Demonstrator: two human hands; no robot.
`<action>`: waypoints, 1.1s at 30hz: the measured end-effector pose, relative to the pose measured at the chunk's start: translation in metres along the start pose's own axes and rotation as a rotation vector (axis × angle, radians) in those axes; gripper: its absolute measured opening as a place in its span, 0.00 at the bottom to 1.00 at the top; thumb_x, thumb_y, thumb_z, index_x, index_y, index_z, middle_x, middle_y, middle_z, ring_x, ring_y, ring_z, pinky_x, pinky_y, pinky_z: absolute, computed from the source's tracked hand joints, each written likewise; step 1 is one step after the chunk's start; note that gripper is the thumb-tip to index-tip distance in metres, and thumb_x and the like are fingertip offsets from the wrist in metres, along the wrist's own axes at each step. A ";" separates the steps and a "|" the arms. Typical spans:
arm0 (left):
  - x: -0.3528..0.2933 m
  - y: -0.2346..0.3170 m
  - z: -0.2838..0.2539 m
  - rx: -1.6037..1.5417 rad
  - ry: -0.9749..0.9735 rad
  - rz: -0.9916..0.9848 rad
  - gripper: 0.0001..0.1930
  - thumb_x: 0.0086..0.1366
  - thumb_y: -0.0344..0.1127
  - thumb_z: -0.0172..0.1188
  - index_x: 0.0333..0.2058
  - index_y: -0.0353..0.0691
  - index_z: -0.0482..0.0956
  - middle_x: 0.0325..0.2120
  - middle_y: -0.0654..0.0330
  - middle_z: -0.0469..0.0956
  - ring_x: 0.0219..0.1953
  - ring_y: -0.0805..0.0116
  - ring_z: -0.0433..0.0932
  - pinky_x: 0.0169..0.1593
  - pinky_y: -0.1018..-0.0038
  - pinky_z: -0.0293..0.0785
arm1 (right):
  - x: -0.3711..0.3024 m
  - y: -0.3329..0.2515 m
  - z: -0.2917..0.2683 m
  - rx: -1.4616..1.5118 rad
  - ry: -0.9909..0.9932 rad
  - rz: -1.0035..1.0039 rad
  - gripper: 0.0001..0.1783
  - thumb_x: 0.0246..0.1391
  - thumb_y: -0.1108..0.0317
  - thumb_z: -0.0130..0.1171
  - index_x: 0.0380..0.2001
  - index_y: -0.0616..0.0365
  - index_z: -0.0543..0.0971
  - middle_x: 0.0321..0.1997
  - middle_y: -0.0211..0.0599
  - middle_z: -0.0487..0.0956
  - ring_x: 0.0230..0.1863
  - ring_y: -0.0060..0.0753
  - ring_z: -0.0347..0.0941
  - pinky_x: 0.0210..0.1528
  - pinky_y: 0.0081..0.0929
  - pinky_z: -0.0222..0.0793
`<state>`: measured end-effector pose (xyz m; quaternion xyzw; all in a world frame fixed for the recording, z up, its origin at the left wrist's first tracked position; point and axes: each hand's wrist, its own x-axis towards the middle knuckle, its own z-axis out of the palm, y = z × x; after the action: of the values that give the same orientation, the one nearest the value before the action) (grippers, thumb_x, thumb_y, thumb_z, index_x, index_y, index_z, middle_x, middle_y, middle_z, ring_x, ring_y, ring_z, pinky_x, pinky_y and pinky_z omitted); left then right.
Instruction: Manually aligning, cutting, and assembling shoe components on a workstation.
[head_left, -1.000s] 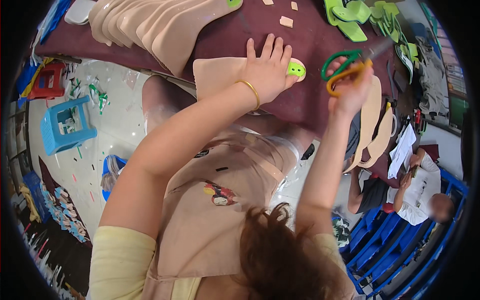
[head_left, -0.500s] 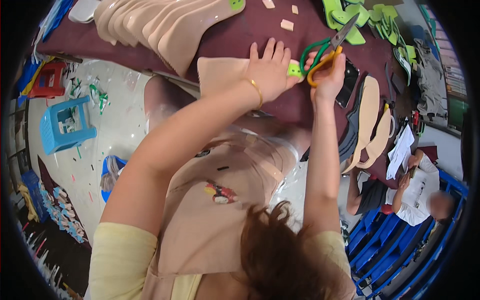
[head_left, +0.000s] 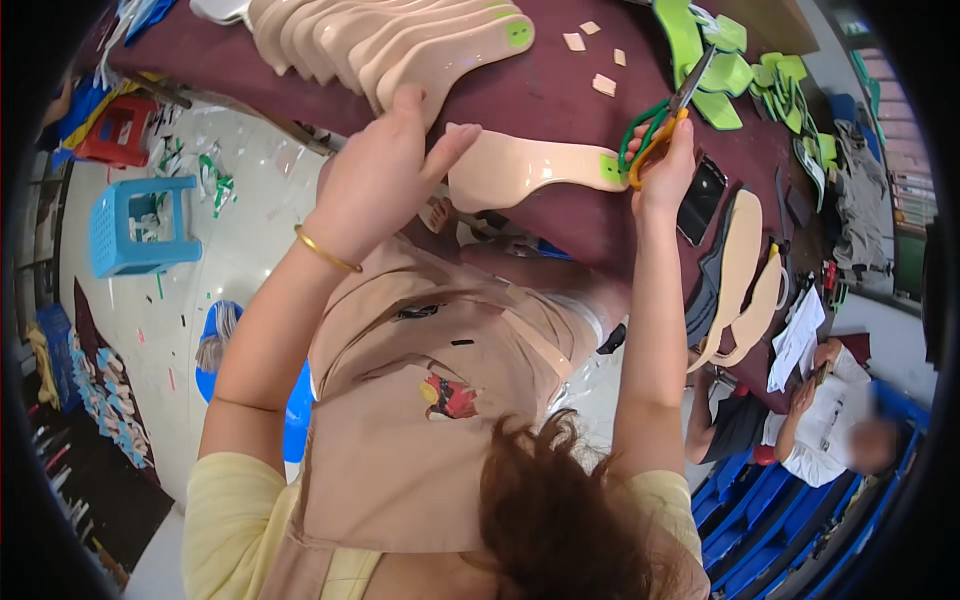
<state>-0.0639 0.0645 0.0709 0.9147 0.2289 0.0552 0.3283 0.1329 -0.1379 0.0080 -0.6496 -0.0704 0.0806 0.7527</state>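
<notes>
A glossy beige insole-shaped piece [head_left: 515, 165] lies flat on the dark red tabletop, its narrow end carrying a light green patch with small dark marks. My right hand [head_left: 668, 175] grips a pair of scissors [head_left: 682, 100] with one green and one orange handle loop; the blades point away from me, and the loops sit right beside the green tip. My left hand [head_left: 375, 175] is raised with thumb and forefinger apart and nothing seen in it, near the wide end of that piece. Its forefinger comes close to a fanned row of similar pieces [head_left: 440, 70]; contact I cannot tell.
Small beige scraps [head_left: 604, 85] lie at the far side of the dark red table [head_left: 570, 110]. Light green pieces [head_left: 720, 110] pile up at far right. A black phone [head_left: 702, 200] and long beige strips [head_left: 738, 260] lie rightward. A blue stool [head_left: 145, 225] stands left; a seated person [head_left: 825, 425] is at right.
My left hand has lifted off the beige piece and moved left toward the fanned row. The piece now lies uncovered. My right hand still holds the scissors in about the same place.
</notes>
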 end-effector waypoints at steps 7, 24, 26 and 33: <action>0.008 -0.028 0.047 -0.350 0.012 -0.017 0.36 0.55 0.37 0.61 0.58 0.27 0.55 0.44 0.39 0.74 0.45 0.51 0.77 0.47 0.68 0.72 | -0.063 0.029 0.077 0.287 -0.319 0.049 0.20 0.65 0.52 0.37 0.30 0.57 0.67 0.28 0.32 0.71 0.25 0.22 0.67 0.30 0.21 0.65; -0.001 -0.025 0.054 -0.444 -0.008 -0.170 0.36 0.54 0.35 0.61 0.59 0.28 0.56 0.44 0.39 0.74 0.44 0.55 0.78 0.47 0.69 0.72 | -0.061 0.020 0.054 0.131 -0.404 0.094 0.23 0.66 0.51 0.36 0.29 0.59 0.68 0.26 0.32 0.71 0.24 0.19 0.67 0.28 0.18 0.65; -0.006 -0.020 0.053 -0.543 -0.028 -0.172 0.37 0.55 0.35 0.61 0.59 0.28 0.55 0.42 0.42 0.76 0.41 0.59 0.79 0.45 0.71 0.73 | -0.051 0.005 0.051 -0.069 -0.337 -0.024 0.20 0.65 0.51 0.40 0.30 0.56 0.67 0.29 0.34 0.74 0.26 0.21 0.68 0.30 0.21 0.66; -0.032 -0.027 0.061 -0.984 0.198 -0.168 0.32 0.61 0.26 0.58 0.60 0.31 0.52 0.40 0.51 0.77 0.39 0.71 0.79 0.40 0.79 0.75 | -0.015 -0.022 0.007 -1.044 0.222 -0.779 0.25 0.56 0.50 0.56 0.38 0.65 0.69 0.36 0.46 0.72 0.36 0.41 0.68 0.42 0.35 0.64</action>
<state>-0.0876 0.0328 0.0082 0.6205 0.2786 0.2163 0.7004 0.1174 -0.1370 0.0310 -0.8607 -0.2519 -0.3097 0.3160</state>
